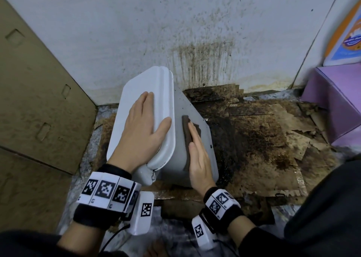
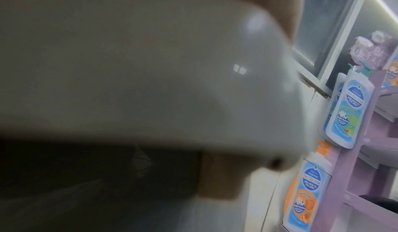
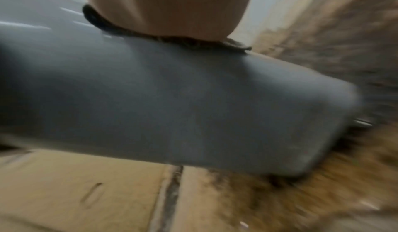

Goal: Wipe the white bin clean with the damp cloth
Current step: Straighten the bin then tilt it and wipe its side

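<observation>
Under our flat right hand (image 1: 199, 160) the dark brown damp cloth (image 1: 188, 137) presses the tilted white plastic bin's (image 1: 197, 120) side, our flat left hand (image 1: 142, 127) steadying its lid; a hard stroke could slide the bin onto the grimy cardboard (image 1: 263, 139).

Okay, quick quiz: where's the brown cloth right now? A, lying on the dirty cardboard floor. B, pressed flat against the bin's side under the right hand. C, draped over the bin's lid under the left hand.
B: the right hand presses the brown cloth flat against the white bin side.
</observation>
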Demonstrator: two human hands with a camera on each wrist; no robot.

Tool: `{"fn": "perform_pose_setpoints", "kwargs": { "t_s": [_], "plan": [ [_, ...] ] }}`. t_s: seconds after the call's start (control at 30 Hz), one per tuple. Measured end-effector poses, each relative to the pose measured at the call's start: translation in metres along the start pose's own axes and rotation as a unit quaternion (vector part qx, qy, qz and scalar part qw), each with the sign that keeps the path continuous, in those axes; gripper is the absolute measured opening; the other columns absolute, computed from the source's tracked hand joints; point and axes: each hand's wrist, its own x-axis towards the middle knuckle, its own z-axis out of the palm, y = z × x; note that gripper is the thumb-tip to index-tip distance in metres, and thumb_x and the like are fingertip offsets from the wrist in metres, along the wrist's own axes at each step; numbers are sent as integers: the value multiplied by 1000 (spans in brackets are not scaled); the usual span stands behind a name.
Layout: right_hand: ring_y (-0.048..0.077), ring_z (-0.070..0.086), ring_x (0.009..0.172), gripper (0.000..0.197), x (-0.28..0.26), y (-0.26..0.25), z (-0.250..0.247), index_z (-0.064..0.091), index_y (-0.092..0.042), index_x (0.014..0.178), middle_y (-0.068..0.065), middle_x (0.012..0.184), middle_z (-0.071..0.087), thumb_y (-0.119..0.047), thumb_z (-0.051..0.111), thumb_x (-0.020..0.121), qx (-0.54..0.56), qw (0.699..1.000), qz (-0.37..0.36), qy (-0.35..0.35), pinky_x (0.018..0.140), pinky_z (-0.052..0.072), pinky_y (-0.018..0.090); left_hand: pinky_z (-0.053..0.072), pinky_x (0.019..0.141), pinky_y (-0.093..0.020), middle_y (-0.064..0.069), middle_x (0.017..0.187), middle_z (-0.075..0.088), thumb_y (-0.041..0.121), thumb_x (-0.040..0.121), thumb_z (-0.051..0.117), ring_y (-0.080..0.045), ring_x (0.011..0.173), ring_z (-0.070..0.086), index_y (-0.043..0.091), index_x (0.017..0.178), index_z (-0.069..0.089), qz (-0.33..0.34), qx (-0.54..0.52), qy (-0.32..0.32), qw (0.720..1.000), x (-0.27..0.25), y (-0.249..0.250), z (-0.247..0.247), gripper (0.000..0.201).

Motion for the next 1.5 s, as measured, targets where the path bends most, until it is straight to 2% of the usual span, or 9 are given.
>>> {"fn": "perform_pose_setpoints", "kwargs": {
  "t_s": [0.13, 0.37, 0.63, 0.73, 0.83, 1.03, 1.17, 1.33, 1.5],
  "plan": [
    [-2, 20, 156, 60, -9, 44, -16, 29, -26, 163, -13, 170, 26, -40, 25, 104, -18, 992, 123, 27, 131, 14, 34, 7, 127, -35, 4, 171, 5, 59, 94, 35, -8, 155, 3, 19, 163, 8, 0, -10, 2, 1000, 0, 1, -1, 85],
    [17, 14, 160, 53, -9, 75, -31, 19, -23, 165, 0, 174, 18, -30, 27, 114, -27, 958, 283, 44, 131, 10, 38, 7, 127, -36, 6, 170, 5, 61, 94, 36, -7, 155, 3, 20, 163, 9, 0, -18, 0, 1000, 1, 2, -2, 85],
    [20, 27, 156, 54, -7, 68, -25, 29, -24, 164, -1, 169, 31, -29, 31, 111, 31, 943, 312, 108, 129, 18, 44, 5, 126, -35, 3, 171, 4, 61, 93, 33, -10, 156, 1, 18, 163, 7, 1, 5, -4, 1000, 3, 8, 2, 86],
    [19, 37, 150, 66, -7, 56, -20, 37, -31, 161, -4, 164, 40, -47, 35, 96, 56, 936, 320, 132, 126, 27, 48, 4, 126, -35, 1, 171, 3, 60, 93, 32, -11, 156, 0, 16, 163, 7, 10, 16, -3, 1000, 4, 13, 5, 86],
    [16, 39, 149, 81, -6, 42, -14, 39, -37, 158, -6, 163, 42, -60, 31, 80, 85, 940, 298, 143, 126, 29, 48, 4, 126, -35, 0, 171, 4, 59, 93, 32, -11, 156, 1, 16, 163, 7, 12, 16, 0, 1000, 5, 14, 6, 86],
    [7, 32, 152, 79, -5, -34, 11, 38, -47, 155, -14, 165, 37, -73, 29, 81, 153, 959, 217, 94, 128, 24, 44, 6, 125, -35, 0, 170, 7, 62, 91, 30, -12, 156, 2, 17, 162, 9, 8, 12, 6, 1000, 4, 8, 4, 87],
    [-9, 20, 153, 59, -7, -66, 20, 33, -40, 159, -24, 167, 29, -46, 24, 101, 135, 985, 102, 23, 131, 16, 34, 6, 125, -35, -3, 170, 8, 66, 86, 24, -14, 156, 3, 15, 162, 10, 7, 17, 10, 1000, 5, 5, 4, 93],
    [5, 18, 159, 56, -8, -34, 9, 26, -26, 164, -15, 171, 24, -37, 22, 109, -22, 999, -30, -5, 130, 16, 37, 6, 125, -33, -1, 170, 7, 56, 93, 33, -13, 156, 3, 16, 162, 10, 3, 9, 10, 1000, 3, 5, 2, 84],
    [3, 17, 159, 61, -7, 22, -5, 27, -29, 163, -16, 170, 25, -42, 22, 104, -34, 999, 27, 13, 131, 16, 38, 7, 126, -35, 1, 170, 8, 57, 93, 35, -12, 156, 4, 17, 163, 11, 1, -1, 11, 1000, 2, 2, -1, 84]
  ]
}}
